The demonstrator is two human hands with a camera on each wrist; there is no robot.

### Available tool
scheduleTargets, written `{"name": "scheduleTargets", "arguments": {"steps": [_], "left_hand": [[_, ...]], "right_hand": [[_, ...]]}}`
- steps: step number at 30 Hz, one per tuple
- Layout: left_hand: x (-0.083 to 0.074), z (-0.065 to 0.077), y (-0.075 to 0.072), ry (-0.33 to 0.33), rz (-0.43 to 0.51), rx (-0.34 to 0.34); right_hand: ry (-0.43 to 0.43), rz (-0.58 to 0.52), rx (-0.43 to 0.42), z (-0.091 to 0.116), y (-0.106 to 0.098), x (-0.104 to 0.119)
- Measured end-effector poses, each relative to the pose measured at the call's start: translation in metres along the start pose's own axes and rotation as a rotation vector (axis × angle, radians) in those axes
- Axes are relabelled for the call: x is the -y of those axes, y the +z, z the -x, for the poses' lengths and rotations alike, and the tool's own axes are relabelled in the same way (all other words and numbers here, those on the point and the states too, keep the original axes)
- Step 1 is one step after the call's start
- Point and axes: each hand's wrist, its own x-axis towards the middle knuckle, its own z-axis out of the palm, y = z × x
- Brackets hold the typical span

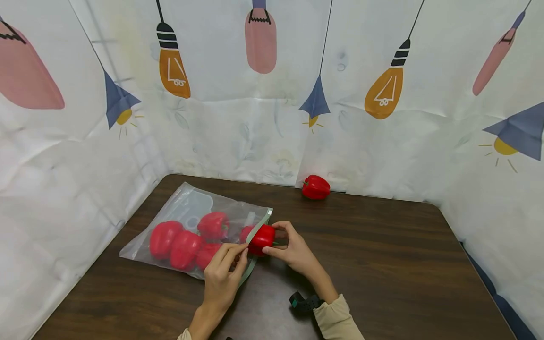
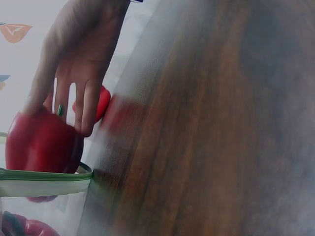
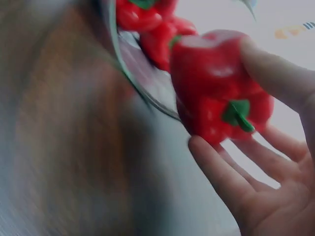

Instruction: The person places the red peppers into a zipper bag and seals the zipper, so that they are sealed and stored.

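Note:
A red bell pepper point(image 1: 262, 239) is gripped between the thumb and fingers of my right hand point(image 1: 295, 250), at the mouth of a clear zip bag point(image 1: 144, 236). In the right wrist view the pepper point(image 3: 216, 83) shows its green stem turned toward the palm. My left hand point(image 1: 223, 274) pinches the green-edged rim of the bag beside that pepper. Several red peppers point(image 1: 185, 250) lie inside the bag, seen through its plastic. The left wrist view shows the held pepper point(image 2: 44, 142) partly below the green bag rim point(image 2: 44, 176).
One more red pepper point(image 1: 316, 187) sits at the back edge of the dark wooden table point(image 1: 382, 245). A white patterned cloth point(image 1: 272, 132) hangs behind and at both sides. A black band point(image 1: 303, 302) is on my right wrist.

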Motion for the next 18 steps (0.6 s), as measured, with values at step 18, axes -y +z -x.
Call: {"name": "scheduleTargets", "arguments": {"steps": [18], "left_hand": [[0.0,0.0,0.0,0.003,-0.004,-0.007]], "right_hand": [[-0.004,0.031,-0.226,-0.007,0.052,0.006]]}}
